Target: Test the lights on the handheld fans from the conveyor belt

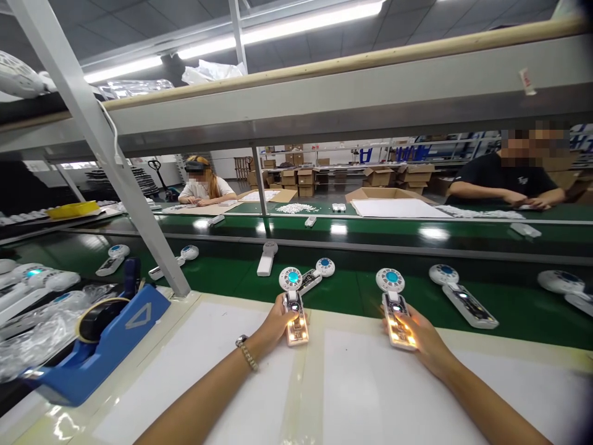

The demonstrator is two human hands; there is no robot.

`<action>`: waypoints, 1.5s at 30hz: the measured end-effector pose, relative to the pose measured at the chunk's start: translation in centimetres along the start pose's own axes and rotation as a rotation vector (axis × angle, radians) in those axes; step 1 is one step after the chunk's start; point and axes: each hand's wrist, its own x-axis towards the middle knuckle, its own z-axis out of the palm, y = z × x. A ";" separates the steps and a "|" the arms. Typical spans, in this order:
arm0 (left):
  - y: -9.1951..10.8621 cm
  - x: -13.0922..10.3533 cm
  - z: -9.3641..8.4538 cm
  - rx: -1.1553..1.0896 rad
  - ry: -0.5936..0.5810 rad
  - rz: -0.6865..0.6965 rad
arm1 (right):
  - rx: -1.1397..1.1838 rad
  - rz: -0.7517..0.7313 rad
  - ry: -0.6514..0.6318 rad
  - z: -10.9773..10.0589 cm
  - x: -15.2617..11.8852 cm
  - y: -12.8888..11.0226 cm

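Observation:
My left hand (278, 322) is closed round the handle of a white handheld fan (291, 279), its thumb on the exposed circuit board. My right hand (419, 337) grips a second handheld fan (390, 281) the same way. Both fans stand with their round heads up, blue discs in the middle, and orange and white lights glow in their open handles. Just behind the left one, another fan (325, 267) lies on the green belt with its board exposed. To the right of my right hand lies an open-handled fan (467, 304).
A blue tape dispenser (106, 346) stands at left, beside bagged fans (37, 321). More fans lie along the green belt (231, 272). A slanted metal post (115, 167) rises at left, and a shelf beam (324, 105) crosses overhead. Two people (206, 185) (509, 176) sit across the line.

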 end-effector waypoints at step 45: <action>0.6 -0.4 0.4 -0.053 -0.035 0.017 | 0.012 0.030 -0.047 -0.2 0.3 0.5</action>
